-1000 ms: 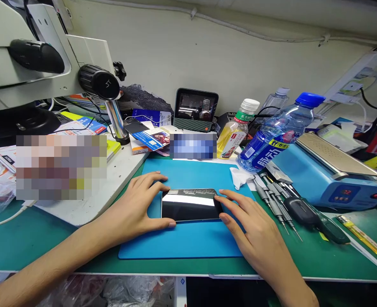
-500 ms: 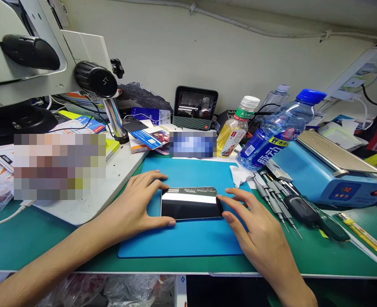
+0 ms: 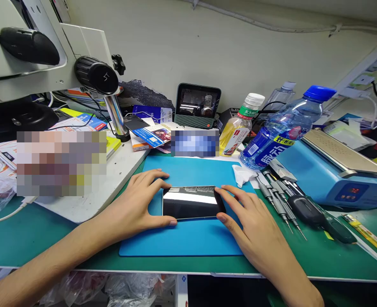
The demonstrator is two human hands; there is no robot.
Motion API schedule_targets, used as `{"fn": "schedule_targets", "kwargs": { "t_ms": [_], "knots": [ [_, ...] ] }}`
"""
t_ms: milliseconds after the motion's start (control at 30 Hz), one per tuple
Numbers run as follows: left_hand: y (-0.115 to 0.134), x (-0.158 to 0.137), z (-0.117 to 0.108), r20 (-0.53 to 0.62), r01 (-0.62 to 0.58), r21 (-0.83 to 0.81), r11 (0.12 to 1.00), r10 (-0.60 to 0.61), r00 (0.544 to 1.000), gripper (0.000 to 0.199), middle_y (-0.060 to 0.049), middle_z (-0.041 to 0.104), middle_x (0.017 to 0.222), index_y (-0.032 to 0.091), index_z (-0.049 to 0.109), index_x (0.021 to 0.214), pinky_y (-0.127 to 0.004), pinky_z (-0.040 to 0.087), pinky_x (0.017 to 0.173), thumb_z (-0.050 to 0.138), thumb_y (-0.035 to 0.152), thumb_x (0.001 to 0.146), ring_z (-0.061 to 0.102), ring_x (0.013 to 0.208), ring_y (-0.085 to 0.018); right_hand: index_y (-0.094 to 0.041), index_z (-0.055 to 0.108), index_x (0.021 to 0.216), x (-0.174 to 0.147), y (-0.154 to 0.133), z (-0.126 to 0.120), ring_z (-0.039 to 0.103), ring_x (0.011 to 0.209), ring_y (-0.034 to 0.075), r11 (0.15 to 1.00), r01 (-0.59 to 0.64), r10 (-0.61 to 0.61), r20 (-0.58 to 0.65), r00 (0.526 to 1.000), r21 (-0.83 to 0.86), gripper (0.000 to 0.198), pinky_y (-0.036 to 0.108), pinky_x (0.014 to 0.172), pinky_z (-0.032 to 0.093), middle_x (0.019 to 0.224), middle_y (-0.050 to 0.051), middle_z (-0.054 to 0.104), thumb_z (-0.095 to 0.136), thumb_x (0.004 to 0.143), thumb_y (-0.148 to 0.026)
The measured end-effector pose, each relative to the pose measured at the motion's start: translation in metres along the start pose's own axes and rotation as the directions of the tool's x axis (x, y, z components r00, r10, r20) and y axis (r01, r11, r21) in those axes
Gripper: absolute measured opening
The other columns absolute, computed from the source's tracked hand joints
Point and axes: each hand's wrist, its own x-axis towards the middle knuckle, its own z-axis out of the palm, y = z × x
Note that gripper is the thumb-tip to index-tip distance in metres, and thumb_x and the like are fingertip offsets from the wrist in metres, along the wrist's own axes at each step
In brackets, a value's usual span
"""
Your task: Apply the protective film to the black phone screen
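Note:
A smartphone (image 3: 193, 209) with a dark, glossy screen lies face up on a blue work mat (image 3: 146, 245); a bright band is reflected across it. My left hand (image 3: 145, 198) grips the phone's left end, index finger at the far corner and thumb along the near edge. On the opposite end, my right hand (image 3: 247, 213) has its fingertips at the far right corner and its thumb at the near right corner. Between them the hands span the phone's whole length. The phone's underside is hidden.
Right of the mat lie several screwdrivers (image 3: 276, 200), a crumpled white tissue (image 3: 243, 175) and a black-handled tool (image 3: 306, 211). A blue heating device (image 3: 322, 179) stands behind them. Two drink bottles, one blue-capped (image 3: 277, 132), are at the back; a microscope stand (image 3: 114, 115) rises left.
My right hand has moved slightly left and closed in on the phone's right end. The left hand keeps its place on the phone. The camera view has shifted a little.

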Motion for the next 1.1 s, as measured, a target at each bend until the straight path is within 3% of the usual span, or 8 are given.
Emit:
{"fn": "schedule_targets", "kwargs": {
  "t_ms": [167,367,500,667,1100],
  "knots": [
    [0.000,-0.001,-0.002,0.012,0.010,-0.009,1.000,-0.010,1.000,0.061,-0.008,0.052,0.156,0.029,0.064,0.126,-0.063,0.036,0.121,0.079,0.070,0.082,0.040,0.149,-0.042,-0.030,0.055,0.154,0.002,0.000,0.000,0.063,0.122,0.029,1.000,-0.003,0.003,0.031,1.000,0.016,0.054,0.047,0.098,0.055,0.146,0.008,0.065,0.048,0.107,-0.058],
    [0.001,0.001,-0.001,0.007,0.011,0.005,1.000,-0.011,1.000,0.061,-0.010,0.053,0.155,0.027,0.063,0.124,-0.063,0.036,0.121,0.078,0.071,0.083,0.042,0.148,-0.042,-0.023,0.070,0.137,-0.006,-0.002,-0.004,0.066,0.115,0.028,0.997,0.074,-0.070,-0.144,0.987,0.025,0.044,0.043,0.095,0.053,0.133,0.012,0.069,0.051,0.108,-0.050],
    [0.000,0.003,-0.001,0.005,0.008,-0.004,1.000,-0.008,1.000,0.064,-0.011,0.053,0.155,0.026,0.063,0.123,-0.064,0.036,0.120,0.078,0.072,0.082,0.043,0.147,-0.042,-0.021,0.077,0.120,-0.010,-0.004,-0.009,0.065,0.107,0.024,0.982,0.179,-0.155,-0.269,0.951,0.066,0.026,0.039,0.091,0.050,0.117,0.010,0.073,0.057,0.107,-0.029],
    [-0.001,0.002,0.000,0.017,0.000,0.003,1.000,0.000,1.000,0.065,-0.011,0.052,0.156,0.026,0.062,0.124,-0.064,0.034,0.121,0.075,0.075,0.083,0.041,0.148,-0.041,-0.016,0.079,0.109,-0.010,-0.005,-0.015,0.065,0.101,0.022,0.957,0.265,-0.219,-0.309,0.925,0.115,0.020,0.037,0.088,0.049,0.106,0.010,0.074,0.059,0.104,-0.018],
    [-0.003,0.000,0.001,0.015,-0.006,-0.004,1.000,0.006,1.000,0.065,-0.009,0.051,0.157,0.029,0.062,0.125,-0.062,0.034,0.121,0.078,0.074,0.082,0.040,0.149,-0.040,-0.019,0.079,0.111,-0.009,-0.005,-0.011,0.071,0.105,0.022,0.973,0.183,-0.138,-0.288,0.948,0.138,0.021,0.037,0.091,0.053,0.114,0.008,0.079,0.059,0.105,-0.019]
  ]
}}
